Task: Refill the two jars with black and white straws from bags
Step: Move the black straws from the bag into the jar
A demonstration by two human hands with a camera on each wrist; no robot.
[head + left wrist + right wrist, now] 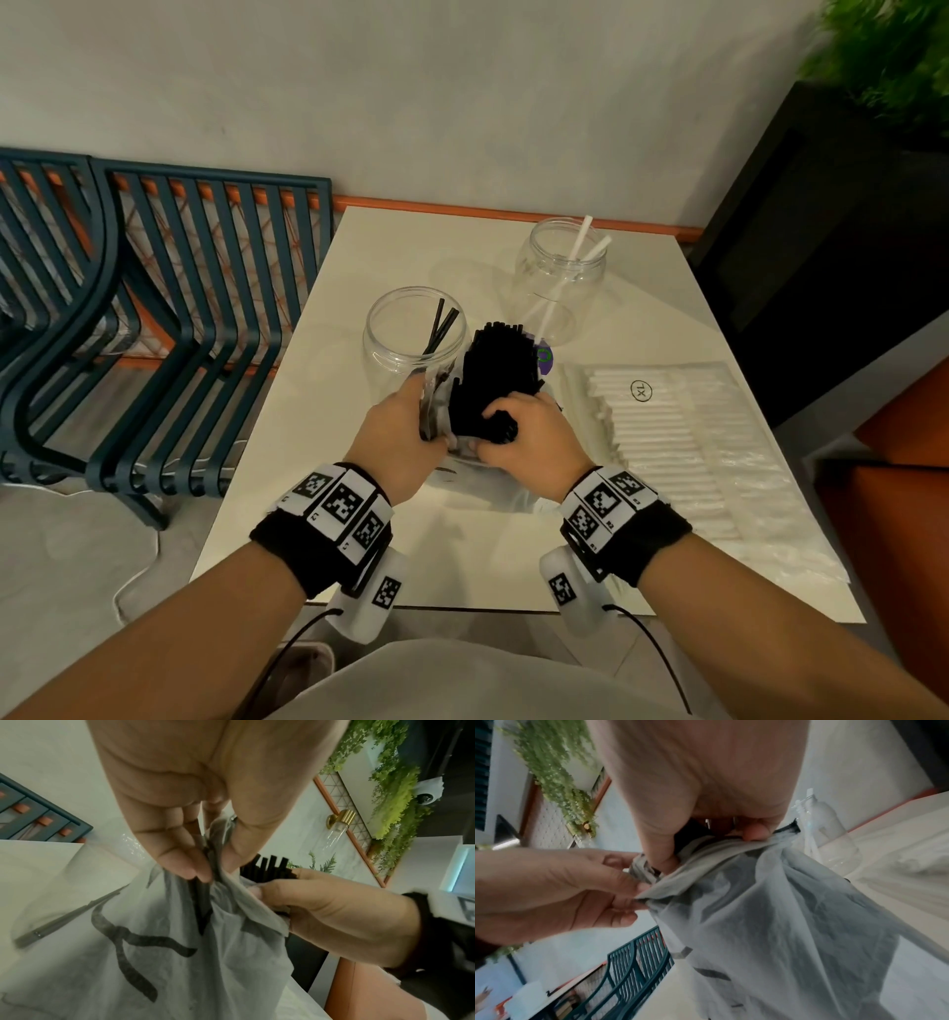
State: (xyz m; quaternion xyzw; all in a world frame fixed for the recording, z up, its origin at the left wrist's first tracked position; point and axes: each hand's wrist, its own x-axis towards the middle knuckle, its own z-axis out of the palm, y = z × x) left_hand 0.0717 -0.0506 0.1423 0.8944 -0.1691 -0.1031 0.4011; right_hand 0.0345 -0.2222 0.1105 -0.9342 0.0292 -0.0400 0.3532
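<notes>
A thick bundle of black straws (495,377) sticks up out of a clear plastic bag (205,953) held above the table. My left hand (405,437) pinches the bag's rim (218,870) between thumb and fingers. My right hand (524,437) grips the black straws just above the bag's mouth, with its thumb (659,850) against the plastic. Just beyond my left hand stands a clear jar (413,334) holding two black straws. A second clear jar (562,277) farther back holds two white straws. A sealed bag of white straws (688,442) lies flat at the right.
The white table (462,560) has its front edge close to my body. Dark blue slatted chairs (169,318) stand left of it. A black planter (821,246) with greenery rises at the right, and an orange seat (893,493) sits beside the table's right edge.
</notes>
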